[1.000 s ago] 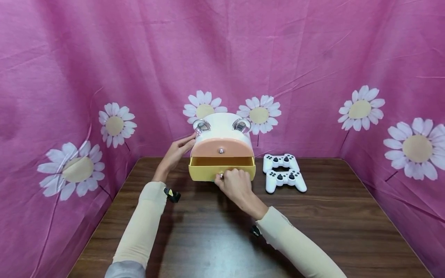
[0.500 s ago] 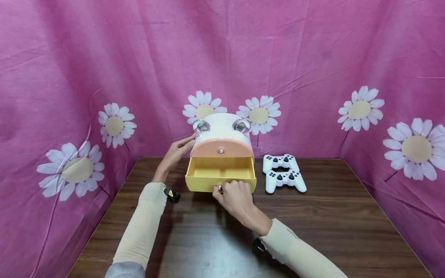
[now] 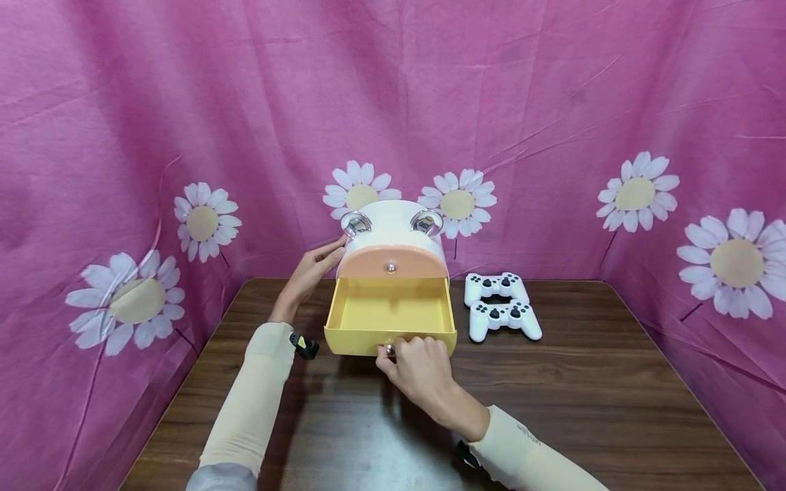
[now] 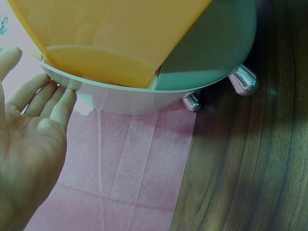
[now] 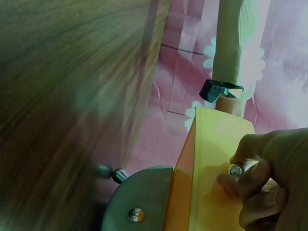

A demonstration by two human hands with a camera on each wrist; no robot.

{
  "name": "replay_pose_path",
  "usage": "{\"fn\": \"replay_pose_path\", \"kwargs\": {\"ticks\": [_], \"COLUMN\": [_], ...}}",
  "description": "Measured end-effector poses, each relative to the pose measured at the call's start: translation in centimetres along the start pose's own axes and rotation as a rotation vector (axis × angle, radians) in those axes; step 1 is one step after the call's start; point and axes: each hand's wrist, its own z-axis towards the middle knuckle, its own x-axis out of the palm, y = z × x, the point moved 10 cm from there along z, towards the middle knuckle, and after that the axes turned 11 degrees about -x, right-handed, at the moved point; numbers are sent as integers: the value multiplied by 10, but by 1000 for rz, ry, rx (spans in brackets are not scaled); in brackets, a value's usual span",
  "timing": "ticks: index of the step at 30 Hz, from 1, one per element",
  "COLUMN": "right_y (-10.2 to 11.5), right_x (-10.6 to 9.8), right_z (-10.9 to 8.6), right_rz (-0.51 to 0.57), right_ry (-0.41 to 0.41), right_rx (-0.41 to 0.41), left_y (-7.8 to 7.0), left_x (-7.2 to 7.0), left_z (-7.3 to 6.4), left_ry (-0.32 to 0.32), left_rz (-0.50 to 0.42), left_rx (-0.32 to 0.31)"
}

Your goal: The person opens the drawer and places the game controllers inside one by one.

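Observation:
A small white cabinet (image 3: pixel 390 219) with two silver eye-like domes stands toward the back of the table. Its yellow drawer (image 3: pixel 353 343) is pulled well out, and nothing shows inside it. My right hand (image 3: pixel 426 374) pinches the round silver knob (image 5: pixel 236 170) on that drawer's front between thumb and curled fingers. Against the cabinet's left side, my left hand (image 3: pixel 306 276) rests with fairly straight fingertips. Above the yellow drawer, the peach drawer (image 3: pixel 362 262) is closed. A green drawer (image 4: pixel 216 48) lies below it, seen in the wrist views and hidden from the head view.
Two white game controllers (image 3: pixel 505 314) lie one behind the other to the cabinet's right. The cabinet stands on silver feet (image 4: pixel 244 81) on a dark wooden table (image 3: pixel 571 395). A pink curtain (image 3: pixel 528 102) with printed daisies encloses the table's back and sides.
My right hand has moved toward me, drawing the yellow drawer from a narrow gap to far out. My left hand has stayed at the cabinet's side.

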Motion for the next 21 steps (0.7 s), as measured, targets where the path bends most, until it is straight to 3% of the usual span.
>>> {"fn": "replay_pose_path", "kwargs": {"ticks": [21], "right_y": [11], "right_x": [-16], "right_z": [-11], "right_rz": [20], "right_ry": [-37], "right_rx": [-44], "left_y": [-3], "left_x": [2], "left_z": [-1], "left_ry": [18], "left_rz": [-8], "left_rx": [17]}}
